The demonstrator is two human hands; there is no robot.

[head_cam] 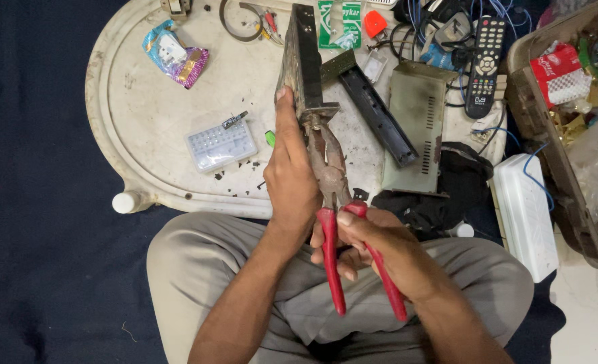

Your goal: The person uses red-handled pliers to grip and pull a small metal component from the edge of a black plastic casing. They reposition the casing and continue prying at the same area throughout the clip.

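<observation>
The left hand point(289, 178) is gripping, fingers wrapped, a dark rectangular metal casing point(304, 64) standing on edge at twelve o'clock. The right hand point(373, 246), fingers closed, is squeezing rusty red-handled pliers point(329, 185), whose jaws are biting the casing's bent tab, not yet detached.

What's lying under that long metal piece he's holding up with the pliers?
Under the metal casing lies the white tray, scattered with dark chips. The left hand steadies it; the right hand grips red-handled pliers. Anything directly beneath the casing is covered.

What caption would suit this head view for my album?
Left hand steadies a metal casing while right hand squeezes red-handled pliers on its bracket.
</observation>
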